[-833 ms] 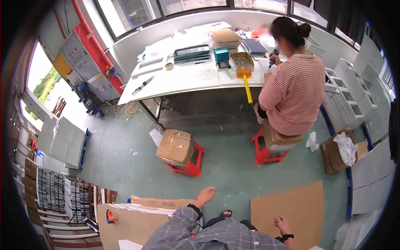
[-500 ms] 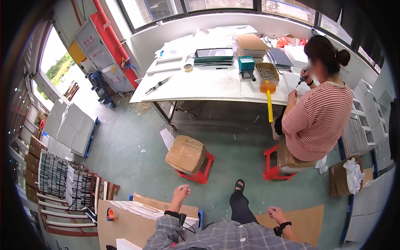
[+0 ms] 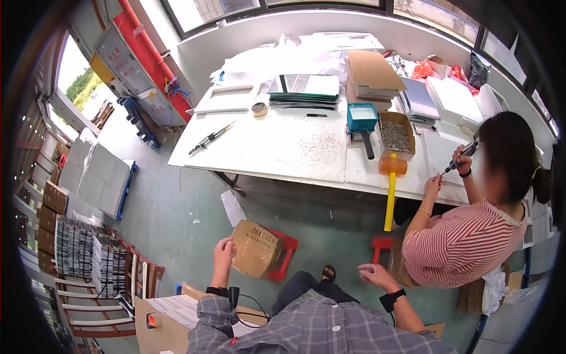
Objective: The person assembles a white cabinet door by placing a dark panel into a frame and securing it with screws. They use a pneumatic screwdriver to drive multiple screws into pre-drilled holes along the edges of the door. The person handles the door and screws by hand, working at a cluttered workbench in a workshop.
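My left hand [image 3: 224, 253] hangs beside a taped cardboard box [image 3: 254, 251] set on a red stool [image 3: 285, 255]. Its fingers are loosely bent with nothing visible in them; whether it touches the box I cannot tell. My right hand [image 3: 378, 276] is held out over the floor, empty, its fingers stretched toward the left. Ahead stands a white worktable [image 3: 277, 147]. On it lie a pen-shaped tool [image 3: 211, 138], a tape roll [image 3: 259, 109], a stack of dark-edged panels [image 3: 303, 97], a teal tool with a black handle [image 3: 362, 121] and a yellow-handled mallet [image 3: 391, 197].
A co-worker in a striped top [image 3: 466, 248] sits at the table's right, holding a power screwdriver [image 3: 457, 158]. An open box of small metal parts [image 3: 396, 131] stands near the mallet. Stacked white boards [image 3: 177, 310] are close on my left; wrapped pallets [image 3: 97, 180] stand farther left.
I have moved forward, so the table, the boxed stool and the co-worker are nearer. My left hand has come up beside the box. The co-worker's screwdriver is still held in hand.
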The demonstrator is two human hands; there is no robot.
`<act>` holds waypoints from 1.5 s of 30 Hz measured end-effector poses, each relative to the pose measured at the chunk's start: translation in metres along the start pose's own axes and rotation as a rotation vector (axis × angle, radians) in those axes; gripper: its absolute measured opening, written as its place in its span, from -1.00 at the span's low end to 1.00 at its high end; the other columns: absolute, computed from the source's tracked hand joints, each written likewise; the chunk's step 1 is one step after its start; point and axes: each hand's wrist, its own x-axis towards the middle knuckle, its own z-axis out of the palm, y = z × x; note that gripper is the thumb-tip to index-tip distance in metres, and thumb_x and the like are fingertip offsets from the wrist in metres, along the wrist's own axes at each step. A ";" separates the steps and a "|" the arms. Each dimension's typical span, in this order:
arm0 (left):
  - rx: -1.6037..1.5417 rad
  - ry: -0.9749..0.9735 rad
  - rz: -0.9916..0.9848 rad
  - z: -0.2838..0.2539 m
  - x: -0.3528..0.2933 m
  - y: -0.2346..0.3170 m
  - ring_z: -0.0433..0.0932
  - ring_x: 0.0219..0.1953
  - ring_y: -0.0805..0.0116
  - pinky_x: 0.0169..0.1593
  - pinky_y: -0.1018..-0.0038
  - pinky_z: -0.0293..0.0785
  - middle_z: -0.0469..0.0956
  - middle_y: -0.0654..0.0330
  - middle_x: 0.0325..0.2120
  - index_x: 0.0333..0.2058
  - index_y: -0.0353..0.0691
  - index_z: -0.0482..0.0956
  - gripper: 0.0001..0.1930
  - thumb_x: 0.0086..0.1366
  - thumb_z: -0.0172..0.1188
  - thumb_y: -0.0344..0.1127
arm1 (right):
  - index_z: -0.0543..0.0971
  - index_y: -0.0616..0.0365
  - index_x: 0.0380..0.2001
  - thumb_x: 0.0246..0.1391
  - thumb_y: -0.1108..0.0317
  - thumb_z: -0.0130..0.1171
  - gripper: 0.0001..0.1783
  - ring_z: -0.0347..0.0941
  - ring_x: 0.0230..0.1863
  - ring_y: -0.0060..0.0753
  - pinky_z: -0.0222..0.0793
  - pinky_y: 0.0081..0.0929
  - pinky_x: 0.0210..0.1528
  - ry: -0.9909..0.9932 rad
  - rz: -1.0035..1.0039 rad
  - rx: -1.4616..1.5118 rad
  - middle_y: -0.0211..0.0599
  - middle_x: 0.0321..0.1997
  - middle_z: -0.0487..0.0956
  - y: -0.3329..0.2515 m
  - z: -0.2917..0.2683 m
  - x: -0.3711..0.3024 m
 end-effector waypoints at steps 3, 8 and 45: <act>0.041 0.000 0.051 0.020 0.043 0.021 0.57 -0.36 0.50 -0.26 0.54 0.56 0.64 0.15 -0.25 0.12 -0.40 0.55 -0.65 0.50 0.13 -0.28 | 0.61 0.22 0.17 0.33 0.24 0.23 -0.57 0.61 -0.17 -0.53 0.52 -0.52 -0.03 -0.002 -0.151 -0.073 -0.31 -0.18 0.70 -0.078 -0.019 0.029; 0.165 -0.035 0.223 0.051 0.147 0.087 0.65 -0.24 0.38 -0.11 0.46 0.60 0.68 0.02 -0.14 0.15 -0.44 0.52 -0.61 0.49 0.16 -0.27 | 0.63 0.15 0.16 0.31 0.22 0.27 -0.58 0.62 -0.07 -0.49 0.52 -0.48 0.08 0.026 -0.303 -0.052 -0.26 -0.10 0.71 -0.154 -0.029 0.076; 1.134 -0.614 1.106 0.097 0.742 0.392 0.49 -0.11 -0.06 0.02 0.13 0.42 0.47 -0.01 -0.17 0.18 -0.17 0.43 -0.61 0.43 0.21 -0.29 | 0.64 0.16 0.18 0.33 0.12 0.26 -0.53 0.64 -0.06 -0.43 0.51 -0.44 0.07 0.158 0.025 0.123 -0.22 -0.07 0.72 -0.461 0.025 0.413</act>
